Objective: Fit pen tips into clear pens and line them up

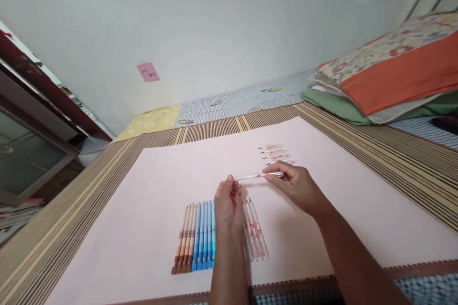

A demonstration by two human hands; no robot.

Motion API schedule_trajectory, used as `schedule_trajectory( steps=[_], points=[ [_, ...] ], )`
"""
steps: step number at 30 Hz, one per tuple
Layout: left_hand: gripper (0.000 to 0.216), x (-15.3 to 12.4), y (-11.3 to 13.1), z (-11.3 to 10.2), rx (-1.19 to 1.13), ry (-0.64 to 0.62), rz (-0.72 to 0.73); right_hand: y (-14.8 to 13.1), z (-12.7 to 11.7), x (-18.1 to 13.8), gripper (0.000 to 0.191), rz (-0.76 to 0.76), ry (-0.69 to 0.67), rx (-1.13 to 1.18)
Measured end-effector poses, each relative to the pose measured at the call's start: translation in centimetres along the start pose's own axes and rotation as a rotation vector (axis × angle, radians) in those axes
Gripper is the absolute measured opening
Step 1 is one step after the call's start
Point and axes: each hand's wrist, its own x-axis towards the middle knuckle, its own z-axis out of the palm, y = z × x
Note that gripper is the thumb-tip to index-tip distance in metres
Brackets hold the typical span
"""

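clear pen (258, 176), held between left hand (228, 205), right hand (296, 185)

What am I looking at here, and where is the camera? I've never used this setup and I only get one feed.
There is no machine here: these are a person's two bare hands. The single picture comes from a camera worn on their head, looking forward and down, so both arms enter from the bottom edge. The left hand and the right hand each pinch one end of a clear pen, held level over a pale pink sheet spread on a striped mat. Near the person, three groups lie side by side on the sheet: brown pens, blue pens and clear pens with red print. Beyond the hands lies a short row of smaller clear pieces with dark tips. Folded bedding sits at the far right.
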Motion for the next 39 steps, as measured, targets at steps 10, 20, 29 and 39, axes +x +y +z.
schedule_trajectory(
  steps=[10,20,29,39],
  points=[
    [0.019,-0.1,0.1,0.3,0.068,0.001,-0.041,0.2,1.1,-0.1,0.015,-0.064,-0.080,-0.017],
    [0.011,-0.5,0.6,0.3,0.055,-0.084,-0.060,0.5,0.8,0.1,0.019,-0.073,-0.051,-0.036],
    [0.013,-0.3,-0.1,-0.1,0.061,-0.038,-0.127,0.6,0.9,0.0,0.017,-0.147,-0.054,-0.121],
    [0.028,-0.8,0.8,0.3,0.099,-0.143,-0.171,0.4,0.5,0.0,0.026,-0.092,-0.178,-0.324]
  ],
)
